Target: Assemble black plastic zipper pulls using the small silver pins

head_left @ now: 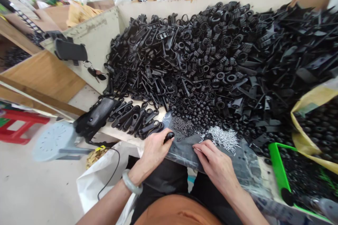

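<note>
I have the left hand (155, 147) curled around a black part (169, 136) above the worktop (265, 168), the right hand (218, 163) pinching what looks like a pin (197, 148) near the pin pile (225, 138); a loose pinch could drop it.

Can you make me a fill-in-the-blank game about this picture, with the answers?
1. The left hand holds a part coloured ____.
2. The arm with the bracelet is the person's ____ one.
3. The right hand is nearer than the other to the ____-coloured tray.
4. The yellow bag is on the picture's ____ side.

Answers: black; left; green; right
</note>
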Action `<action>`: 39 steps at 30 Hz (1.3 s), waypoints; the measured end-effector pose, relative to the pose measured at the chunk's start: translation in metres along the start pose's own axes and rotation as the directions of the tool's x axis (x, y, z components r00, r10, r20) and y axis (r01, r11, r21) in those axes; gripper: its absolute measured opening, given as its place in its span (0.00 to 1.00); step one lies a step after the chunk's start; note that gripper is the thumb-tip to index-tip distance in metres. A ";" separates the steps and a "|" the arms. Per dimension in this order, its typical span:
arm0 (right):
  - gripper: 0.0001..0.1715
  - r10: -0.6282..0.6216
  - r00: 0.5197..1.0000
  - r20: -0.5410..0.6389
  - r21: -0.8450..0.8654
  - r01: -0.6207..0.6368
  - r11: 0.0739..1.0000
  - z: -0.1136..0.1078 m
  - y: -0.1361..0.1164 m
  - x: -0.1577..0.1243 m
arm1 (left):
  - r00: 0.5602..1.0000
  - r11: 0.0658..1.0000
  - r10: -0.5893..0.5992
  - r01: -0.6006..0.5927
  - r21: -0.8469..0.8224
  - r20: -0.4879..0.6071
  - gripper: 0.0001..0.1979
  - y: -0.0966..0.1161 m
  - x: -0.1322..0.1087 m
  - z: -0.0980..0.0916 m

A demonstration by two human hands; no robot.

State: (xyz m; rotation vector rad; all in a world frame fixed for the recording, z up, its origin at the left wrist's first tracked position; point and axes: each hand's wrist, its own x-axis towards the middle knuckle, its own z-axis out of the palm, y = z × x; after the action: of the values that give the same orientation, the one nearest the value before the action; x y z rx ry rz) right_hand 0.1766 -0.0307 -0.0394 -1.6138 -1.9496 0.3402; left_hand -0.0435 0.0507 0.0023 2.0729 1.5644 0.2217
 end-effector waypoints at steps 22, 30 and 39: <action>0.16 0.077 0.997 0.000 0.079 -0.077 0.994 0.000 -0.001 0.001 | 0.980 0.944 0.188 -0.198 0.264 0.063 0.09 0.030 0.017 0.022; 0.16 0.100 0.995 -0.011 0.130 -0.097 0.987 -0.002 -0.003 0.004 | 0.962 0.938 0.270 -0.273 0.214 0.043 0.07 0.022 0.018 0.023; 0.14 0.283 0.959 -0.019 0.444 -0.245 0.862 -0.005 -0.003 0.007 | 0.978 0.979 0.179 -0.188 -0.082 -0.104 0.08 0.015 0.021 0.015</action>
State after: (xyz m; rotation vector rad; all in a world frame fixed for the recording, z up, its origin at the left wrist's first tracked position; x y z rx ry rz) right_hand 0.1764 -0.0260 -0.0318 -1.5563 -1.4502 0.7525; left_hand -0.0179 0.0624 -0.0062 2.1632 1.3887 0.4578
